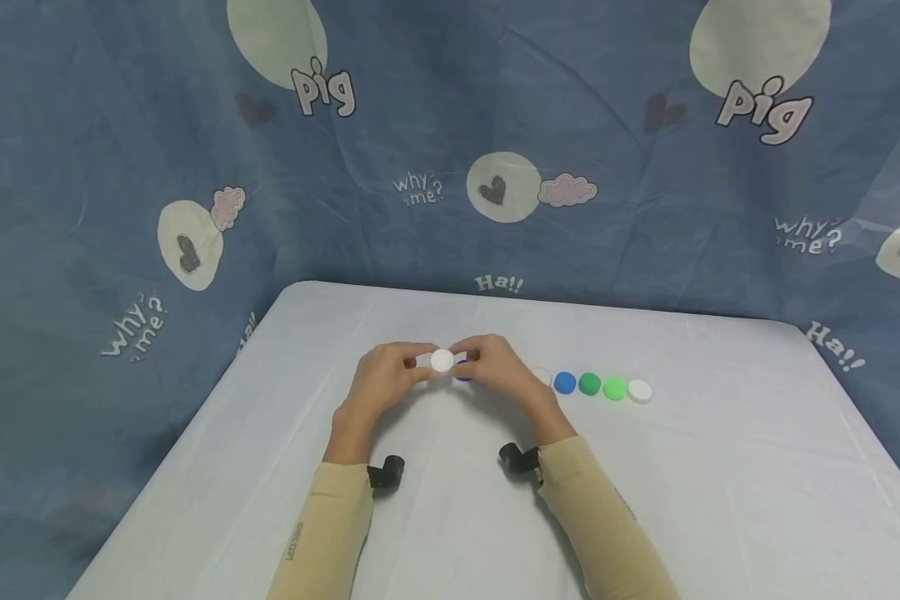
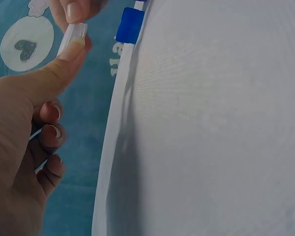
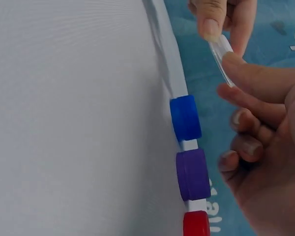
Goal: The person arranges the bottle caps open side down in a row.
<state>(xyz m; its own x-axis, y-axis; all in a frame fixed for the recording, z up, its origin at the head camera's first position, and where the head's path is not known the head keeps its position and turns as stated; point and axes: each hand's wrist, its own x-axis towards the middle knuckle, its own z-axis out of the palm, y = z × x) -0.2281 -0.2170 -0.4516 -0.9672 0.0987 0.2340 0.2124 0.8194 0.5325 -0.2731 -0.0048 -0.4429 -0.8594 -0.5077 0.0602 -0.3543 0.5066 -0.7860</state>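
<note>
A round white plastic cap point(image 1: 442, 361) is held up above the table, tilted so its flat face shows in the head view. My left hand point(image 1: 381, 379) pinches its left side between thumb and fingers. On the opposite side my right hand point(image 1: 498, 367) pinches it too. Its thin edge shows between the thumbs in both wrist views. Close below the right hand, a blue cap point(image 3: 186, 118), a purple cap point(image 3: 192, 174) and a red cap point(image 3: 196, 224) stand in a row. The right hand hides part of this row in the head view.
The row continues right across the white table point(image 1: 450, 517) with a white cap point(image 1: 542, 375), a blue cap point(image 1: 565, 382), a green cap point(image 1: 589, 383), a light green cap point(image 1: 615, 388) and another white cap point(image 1: 640, 391). A blue printed cloth point(image 1: 420, 233) hangs behind.
</note>
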